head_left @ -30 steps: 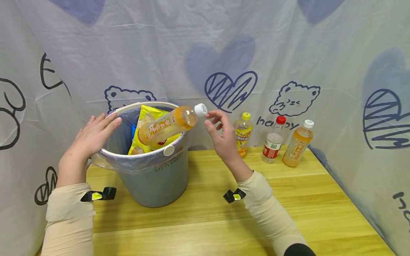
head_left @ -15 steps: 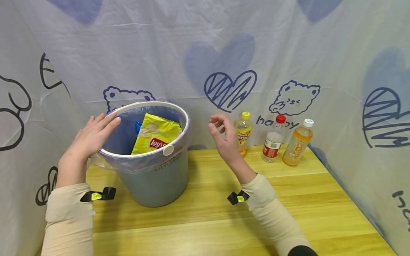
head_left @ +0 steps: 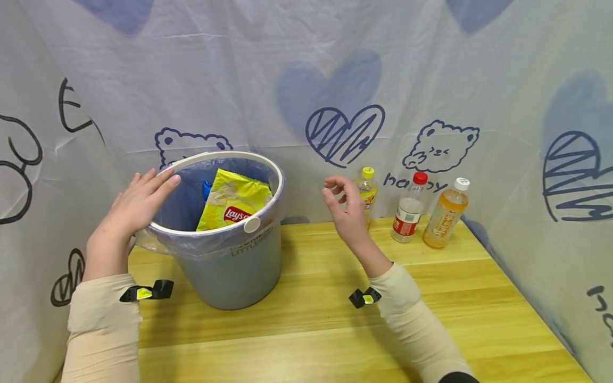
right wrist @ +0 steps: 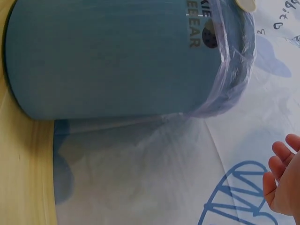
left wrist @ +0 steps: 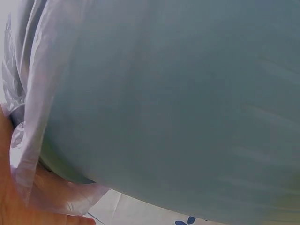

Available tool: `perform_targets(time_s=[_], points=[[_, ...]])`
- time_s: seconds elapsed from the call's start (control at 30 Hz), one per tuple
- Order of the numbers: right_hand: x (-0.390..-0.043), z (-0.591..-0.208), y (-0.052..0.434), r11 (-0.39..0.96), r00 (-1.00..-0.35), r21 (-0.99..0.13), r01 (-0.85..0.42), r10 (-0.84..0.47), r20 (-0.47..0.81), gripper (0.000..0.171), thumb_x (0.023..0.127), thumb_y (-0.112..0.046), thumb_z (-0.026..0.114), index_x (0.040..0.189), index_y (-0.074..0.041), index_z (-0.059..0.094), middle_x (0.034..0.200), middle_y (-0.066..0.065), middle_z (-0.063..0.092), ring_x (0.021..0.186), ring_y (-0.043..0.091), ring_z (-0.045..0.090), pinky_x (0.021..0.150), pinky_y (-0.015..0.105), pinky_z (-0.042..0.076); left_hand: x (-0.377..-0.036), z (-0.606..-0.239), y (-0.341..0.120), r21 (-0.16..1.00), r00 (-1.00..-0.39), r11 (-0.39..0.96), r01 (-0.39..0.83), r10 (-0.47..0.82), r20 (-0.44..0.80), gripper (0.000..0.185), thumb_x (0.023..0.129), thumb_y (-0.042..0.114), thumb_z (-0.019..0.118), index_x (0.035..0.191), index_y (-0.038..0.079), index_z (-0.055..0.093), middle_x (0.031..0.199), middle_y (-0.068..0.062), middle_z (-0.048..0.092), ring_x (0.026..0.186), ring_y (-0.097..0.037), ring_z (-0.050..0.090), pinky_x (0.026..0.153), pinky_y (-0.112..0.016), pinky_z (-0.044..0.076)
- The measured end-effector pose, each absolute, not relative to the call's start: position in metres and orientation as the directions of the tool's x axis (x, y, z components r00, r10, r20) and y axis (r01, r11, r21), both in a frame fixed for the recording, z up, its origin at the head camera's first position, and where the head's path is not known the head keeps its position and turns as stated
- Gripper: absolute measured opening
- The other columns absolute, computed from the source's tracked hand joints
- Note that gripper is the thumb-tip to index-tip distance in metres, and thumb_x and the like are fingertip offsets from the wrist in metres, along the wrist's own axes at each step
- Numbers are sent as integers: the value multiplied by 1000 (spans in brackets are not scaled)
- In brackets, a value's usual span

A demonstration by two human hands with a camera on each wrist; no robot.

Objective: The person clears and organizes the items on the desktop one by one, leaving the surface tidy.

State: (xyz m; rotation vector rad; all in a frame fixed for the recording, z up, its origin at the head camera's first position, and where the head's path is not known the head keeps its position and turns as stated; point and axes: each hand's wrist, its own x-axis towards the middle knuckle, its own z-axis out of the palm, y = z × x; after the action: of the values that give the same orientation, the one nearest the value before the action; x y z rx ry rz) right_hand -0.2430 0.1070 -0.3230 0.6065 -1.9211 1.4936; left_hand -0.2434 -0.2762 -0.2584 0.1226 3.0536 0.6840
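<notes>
In the head view a grey-blue trash bin (head_left: 234,282) lined with a clear bag stands on the left of the table. My left hand (head_left: 136,207) rests on its left rim, fingers straight; the bin wall (left wrist: 164,103) fills the left wrist view. A yellow Lay's chip bag (head_left: 237,199) and a bit of blue packaging (head_left: 207,190) show inside. To the right of the bin, my right hand (head_left: 348,213) hovers with loosely curled fingers, holding nothing. It partly covers a yellow-capped bottle (head_left: 369,192) in the head view. The right wrist view shows this hand (right wrist: 286,183) apart from the bin.
Farther right stand a red-capped bottle (head_left: 408,213) and a white-capped bottle of orange drink (head_left: 445,221). The wooden table (head_left: 306,330) meets a printed cloth backdrop (head_left: 258,80) behind and at both sides.
A white-capped orange drink bottle tilted over the bin has dropped in and is out of sight. My right hand has drawn back rightward toward the bottles. The left hand has stayed put.
</notes>
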Motion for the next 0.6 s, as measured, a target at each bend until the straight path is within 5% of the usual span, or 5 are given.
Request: perform_targets(time_s=[0.2,0.6], points=[[-240,-324,117,271,-725,-704,-657,29,688,25,94,-2,54,113,14,56,107,31,58,90,19,45,76,17,34,-243,-259,-276,425,-997,902,76,77,13,76,97,68,12,158,21,5,162,-24,-7,146,-49,-18,110,-76,-7],[-247,-343,144,346,-773,-743,-573,72,630,26,96,-4,56,115,14,54,109,29,57,91,22,47,75,18,38,-242,-258,-275,435,-997,897,76,77,14,76,98,67,12,158,22,5,162,-23,-9,146,-48,-19,109,-76,-7]])
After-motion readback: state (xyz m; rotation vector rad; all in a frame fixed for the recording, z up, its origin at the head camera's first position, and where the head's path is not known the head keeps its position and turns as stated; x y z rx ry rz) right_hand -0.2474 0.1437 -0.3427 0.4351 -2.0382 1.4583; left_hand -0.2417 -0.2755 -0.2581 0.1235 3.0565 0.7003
